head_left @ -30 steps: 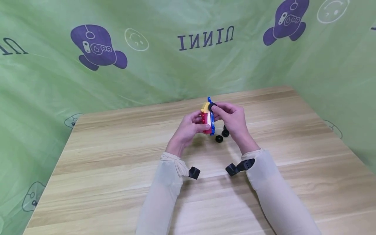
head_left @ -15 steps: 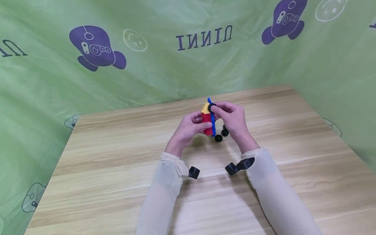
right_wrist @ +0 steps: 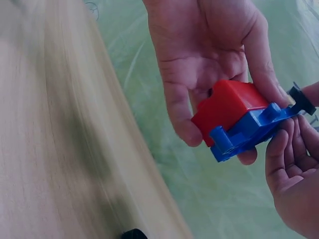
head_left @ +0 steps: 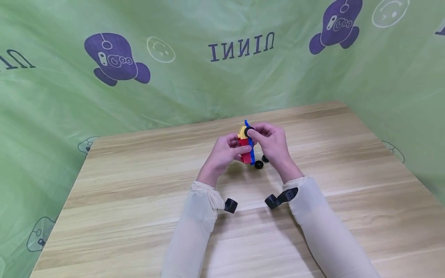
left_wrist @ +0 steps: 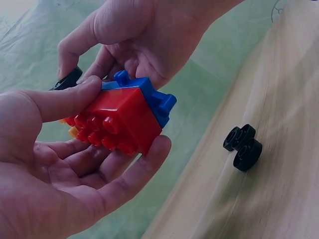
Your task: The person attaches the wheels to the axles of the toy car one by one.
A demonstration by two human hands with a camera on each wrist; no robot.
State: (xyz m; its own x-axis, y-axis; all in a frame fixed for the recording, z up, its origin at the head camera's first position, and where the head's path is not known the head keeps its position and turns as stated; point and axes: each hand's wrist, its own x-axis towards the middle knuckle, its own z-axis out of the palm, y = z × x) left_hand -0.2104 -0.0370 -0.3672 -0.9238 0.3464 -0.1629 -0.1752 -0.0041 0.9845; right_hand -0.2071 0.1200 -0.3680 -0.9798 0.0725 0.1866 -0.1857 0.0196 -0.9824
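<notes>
My left hand (head_left: 222, 152) holds a toy block car between thumb and fingers, raised in front of me. Red studded blocks (left_wrist: 124, 114) and a yellow block (head_left: 242, 132) sit on its blue base (right_wrist: 249, 129), which faces right and has stubby axle pegs. With its thumb, my right hand (head_left: 272, 143) presses a black wheel (right_wrist: 301, 99) at the yellow end of the base, fingers curled behind the blue side. The thumb covers part of the wheel. In the left wrist view, a bare peg (left_wrist: 121, 77) stands out from the base near the red end.
Several loose black wheels (left_wrist: 247, 154) lie close together on the wooden table (head_left: 139, 193), below the hands. A printed green cloth (head_left: 191, 88) hangs behind and beside the table. Black cameras (head_left: 231, 205) stick out from both sleeves.
Both hands and the toy have come slightly lower and nearer in the head view, and the car has turned a little. The thumb stays on the wheel.
</notes>
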